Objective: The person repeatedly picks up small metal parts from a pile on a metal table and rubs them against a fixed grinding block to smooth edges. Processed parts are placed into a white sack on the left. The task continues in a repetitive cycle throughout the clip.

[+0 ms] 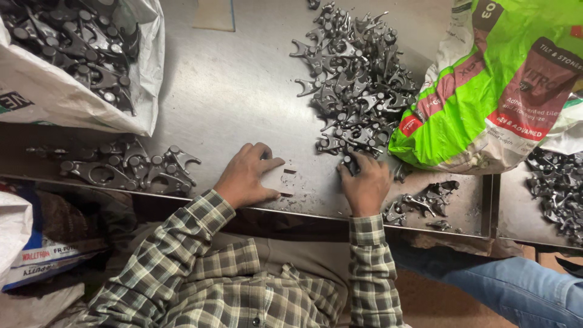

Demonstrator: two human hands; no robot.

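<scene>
Nearest, the left hand [246,176] presses flat, fingers together, on a pale slotted metal gauge plate [282,180], seemingly steadying it on the steel table [231,91]. Just beside it, the right hand [366,184] pinches a dark forked metal casting [350,164] at the edge of the big grey heap of castings [355,79], with a green printed sack [504,79] beyond.

Left hand [246,176] flat, palm down; right hand [364,185] seemingly curled.

We see a grey metal worktop [243,85] carrying a big heap of dark forked metal parts [355,79], a smaller cluster [130,167] at left, two open sacks [73,91] [498,85] and a flat slotted plate [285,180].
</scene>
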